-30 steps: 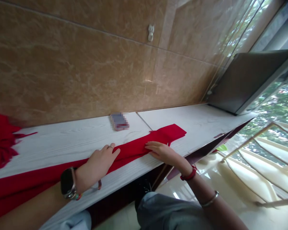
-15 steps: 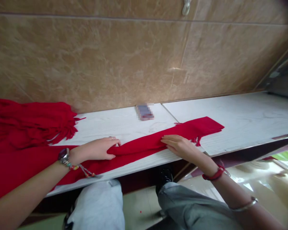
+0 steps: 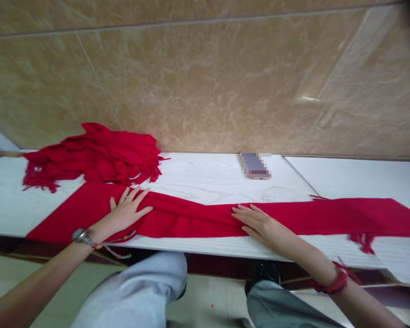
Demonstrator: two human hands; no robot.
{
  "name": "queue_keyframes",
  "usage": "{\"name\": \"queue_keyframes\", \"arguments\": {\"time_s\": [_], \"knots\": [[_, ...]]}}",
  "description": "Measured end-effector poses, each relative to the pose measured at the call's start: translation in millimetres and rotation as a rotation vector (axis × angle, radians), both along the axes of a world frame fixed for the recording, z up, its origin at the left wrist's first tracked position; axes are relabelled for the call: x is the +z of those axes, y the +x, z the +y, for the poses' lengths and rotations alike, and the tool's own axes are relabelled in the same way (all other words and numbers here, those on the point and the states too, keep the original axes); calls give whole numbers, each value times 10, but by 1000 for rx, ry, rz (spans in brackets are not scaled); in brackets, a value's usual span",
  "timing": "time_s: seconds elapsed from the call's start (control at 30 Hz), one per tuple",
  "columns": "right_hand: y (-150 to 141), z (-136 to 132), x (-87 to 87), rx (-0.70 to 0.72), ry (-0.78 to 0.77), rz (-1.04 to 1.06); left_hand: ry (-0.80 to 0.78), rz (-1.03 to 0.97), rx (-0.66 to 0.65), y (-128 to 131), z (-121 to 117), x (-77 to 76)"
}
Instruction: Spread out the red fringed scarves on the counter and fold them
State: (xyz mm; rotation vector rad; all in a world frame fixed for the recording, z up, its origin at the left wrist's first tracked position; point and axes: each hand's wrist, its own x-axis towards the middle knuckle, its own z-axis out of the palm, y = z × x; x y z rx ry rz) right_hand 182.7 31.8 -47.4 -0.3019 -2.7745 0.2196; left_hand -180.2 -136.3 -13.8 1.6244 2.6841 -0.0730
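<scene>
A long red scarf [image 3: 314,216], folded lengthwise, lies along the white counter. On its left part rests my left hand [image 3: 126,212], palm down with fingers spread. My right hand [image 3: 259,223] lies flat on the middle of the scarf, fingers stretched to the left. Between the hands the cloth shows a lengthwise crease and a slight narrowing. Some fringe hangs out at the scarf's front edge on the right. Behind my left hand sits a crumpled heap of red fringed cloth [image 3: 105,155].
A phone [image 3: 256,166], its screen blurred out, lies on the white counter [image 3: 198,175] near the tiled wall [image 3: 205,91]. The wall runs along the counter's back. My knees are below the front edge.
My left hand has moved left along the scarf, and its fingers have gone from curled at the fold to spread flat. My view has turned left.
</scene>
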Motion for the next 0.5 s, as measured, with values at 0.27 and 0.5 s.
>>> {"name": "queue_keyframes", "arguments": {"time_s": [0.27,0.5], "knots": [[36,342,-84,-117,46,55,165,19,-170,-136,529,-78],[59,435,-55,-165,57,109,254,154,-357,-136,642,69]]}}
